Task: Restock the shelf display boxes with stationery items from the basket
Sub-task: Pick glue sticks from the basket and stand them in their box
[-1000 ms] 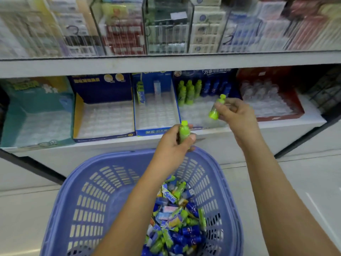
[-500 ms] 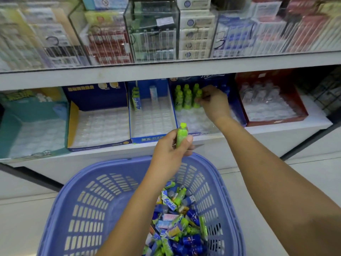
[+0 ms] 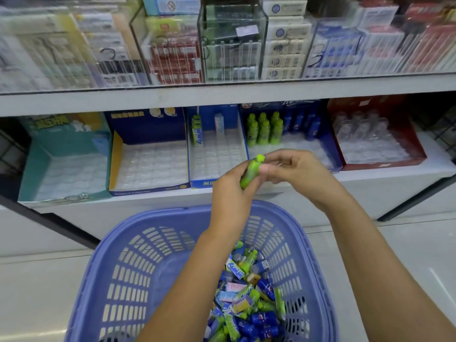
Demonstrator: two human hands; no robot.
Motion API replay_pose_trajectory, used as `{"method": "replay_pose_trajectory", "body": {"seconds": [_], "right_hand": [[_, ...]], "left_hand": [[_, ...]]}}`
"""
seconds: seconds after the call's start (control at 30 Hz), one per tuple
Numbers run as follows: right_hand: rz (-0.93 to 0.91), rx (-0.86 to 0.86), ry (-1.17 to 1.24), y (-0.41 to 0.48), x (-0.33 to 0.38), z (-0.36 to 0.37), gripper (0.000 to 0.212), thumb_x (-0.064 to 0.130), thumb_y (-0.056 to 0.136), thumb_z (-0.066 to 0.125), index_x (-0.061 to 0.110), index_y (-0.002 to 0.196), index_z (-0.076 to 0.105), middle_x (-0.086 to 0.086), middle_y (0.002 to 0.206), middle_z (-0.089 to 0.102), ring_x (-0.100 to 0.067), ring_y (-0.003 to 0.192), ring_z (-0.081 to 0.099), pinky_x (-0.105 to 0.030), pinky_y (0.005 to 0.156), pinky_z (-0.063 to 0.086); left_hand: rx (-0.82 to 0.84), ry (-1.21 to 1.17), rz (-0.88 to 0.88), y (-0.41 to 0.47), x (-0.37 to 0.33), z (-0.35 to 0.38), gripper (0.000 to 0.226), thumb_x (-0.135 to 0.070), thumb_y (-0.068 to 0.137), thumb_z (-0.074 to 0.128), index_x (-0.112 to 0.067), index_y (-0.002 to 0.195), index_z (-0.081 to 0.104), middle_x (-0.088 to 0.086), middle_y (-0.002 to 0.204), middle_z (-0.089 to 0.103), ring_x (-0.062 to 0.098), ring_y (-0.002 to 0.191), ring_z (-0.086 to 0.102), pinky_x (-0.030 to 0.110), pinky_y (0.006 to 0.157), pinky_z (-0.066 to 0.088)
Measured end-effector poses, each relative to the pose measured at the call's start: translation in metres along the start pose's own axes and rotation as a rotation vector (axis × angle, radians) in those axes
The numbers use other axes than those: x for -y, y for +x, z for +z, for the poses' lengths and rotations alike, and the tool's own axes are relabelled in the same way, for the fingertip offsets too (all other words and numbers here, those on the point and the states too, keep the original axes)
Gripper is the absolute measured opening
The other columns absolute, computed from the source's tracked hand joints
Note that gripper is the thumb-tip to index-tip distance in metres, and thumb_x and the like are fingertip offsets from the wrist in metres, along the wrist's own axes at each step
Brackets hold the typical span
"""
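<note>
My left hand point(image 3: 229, 191) grips a small green bottle-shaped item point(image 3: 250, 174) above the purple basket point(image 3: 172, 218). My right hand point(image 3: 298, 171) meets it from the right, thumb on the bottle's body and fingertips at its cap. Behind the hands, a blue display box point(image 3: 333, 154) on the lower shelf holds several green bottles point(image 3: 264, 129) at its back left and several dark blue bottles point(image 3: 301, 124) beside them. The basket's bottom holds a heap of mixed stationery items point(image 3: 246, 294) in green, blue and pastel wrappers.
Along the lower shelf point(image 3: 370, 176) stand a teal box point(image 3: 29, 169), a navy and yellow box point(image 3: 116, 164), a blue box with two packs point(image 3: 197, 130) and a red box point(image 3: 419, 154) with clear items. Clear cases of goods fill the upper shelf point(image 3: 222, 95).
My right hand set a green bottle in the blue display box, then drew back to the bottle in my left hand. My left hand rose slightly.
</note>
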State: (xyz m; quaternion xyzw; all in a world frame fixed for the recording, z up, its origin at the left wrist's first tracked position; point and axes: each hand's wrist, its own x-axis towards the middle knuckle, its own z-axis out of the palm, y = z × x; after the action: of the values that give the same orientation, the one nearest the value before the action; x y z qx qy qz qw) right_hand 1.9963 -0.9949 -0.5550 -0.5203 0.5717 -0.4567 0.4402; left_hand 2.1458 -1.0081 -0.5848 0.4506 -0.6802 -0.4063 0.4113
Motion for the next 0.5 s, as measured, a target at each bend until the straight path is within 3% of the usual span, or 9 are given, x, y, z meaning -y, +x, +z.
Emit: {"method": "replay_pose_trajectory", "body": {"seconds": [0.07,0.13,0.2,0.3,0.37,0.43,0.5], "right_hand": [[-0.020,-0.036,0.029,-0.003,0.000,0.010,0.013,0.007,0.077,0.073,0.013,0.088,0.069,0.003,0.071,0.069,-0.003,0.062,0.065,-0.012,0.060,0.050],[0.000,-0.075,0.017,0.003,0.001,0.013,0.017,0.009,0.080,0.072,0.009,0.096,0.067,-0.001,0.078,0.068,-0.009,0.069,0.067,-0.017,0.065,0.054],[0.001,-0.201,-0.089,0.018,-0.001,0.012,0.026,0.018,0.082,0.071,0.007,0.104,0.063,0.001,0.083,0.066,-0.016,0.077,0.068,-0.024,0.072,0.056],[-0.068,-0.444,-0.261,0.046,-0.008,0.009,0.030,0.022,0.084,0.069,0.006,0.108,0.061,0.002,0.086,0.061,-0.021,0.084,0.063,-0.023,0.075,0.049],[-0.092,-0.460,-0.422,0.062,-0.014,0.011,0.032,0.023,0.086,0.067,0.003,0.110,0.060,-0.004,0.090,0.064,-0.022,0.087,0.062,-0.016,0.068,0.040],[-0.096,-0.421,-0.583,0.074,-0.021,0.013,0.034,0.024,0.089,0.063,0.002,0.115,0.058,-0.012,0.098,0.069,-0.026,0.091,0.064,-0.021,0.068,0.041],[-0.104,-0.393,-0.696,0.080,-0.024,0.015,0.037,0.024,0.091,0.059,0.003,0.122,0.054,-0.017,0.102,0.068,-0.031,0.094,0.064,-0.028,0.073,0.045]], "left_hand": [[-0.008,0.057,0.047,0.004,-0.001,0.001,0.022,-0.026,0.090,0.061,-0.029,0.112,0.065,-0.017,0.074,0.065,-0.008,0.070,0.057,0.005,0.059,0.038],[-0.023,0.092,0.062,0.008,-0.001,0.000,0.029,-0.027,0.091,0.060,-0.028,0.120,0.061,-0.015,0.083,0.068,-0.007,0.076,0.058,0.003,0.063,0.039],[-0.012,0.170,0.065,0.012,0.002,-0.003,0.041,-0.029,0.093,0.058,-0.023,0.133,0.051,-0.006,0.115,0.066,0.002,0.103,0.058,0.005,0.081,0.039],[0.108,0.451,0.065,0.012,0.013,-0.006,0.048,-0.025,0.096,0.051,-0.015,0.142,0.039,0.002,0.147,0.041,0.015,0.136,0.035,0.019,0.104,0.029],[0.221,0.573,0.080,0.008,0.020,-0.007,0.052,-0.019,0.097,0.048,-0.012,0.146,0.031,0.004,0.155,0.028,0.018,0.145,0.018,0.025,0.116,0.012],[0.267,0.629,0.128,0.006,0.025,-0.009,0.057,-0.018,0.096,0.048,-0.010,0.148,0.026,0.006,0.157,0.022,0.019,0.146,0.013,0.025,0.118,0.001],[0.271,0.650,0.165,0.008,0.028,-0.011,0.058,-0.018,0.096,0.048,-0.010,0.148,0.024,0.006,0.157,0.021,0.019,0.146,0.013,0.024,0.117,-0.002]]}}
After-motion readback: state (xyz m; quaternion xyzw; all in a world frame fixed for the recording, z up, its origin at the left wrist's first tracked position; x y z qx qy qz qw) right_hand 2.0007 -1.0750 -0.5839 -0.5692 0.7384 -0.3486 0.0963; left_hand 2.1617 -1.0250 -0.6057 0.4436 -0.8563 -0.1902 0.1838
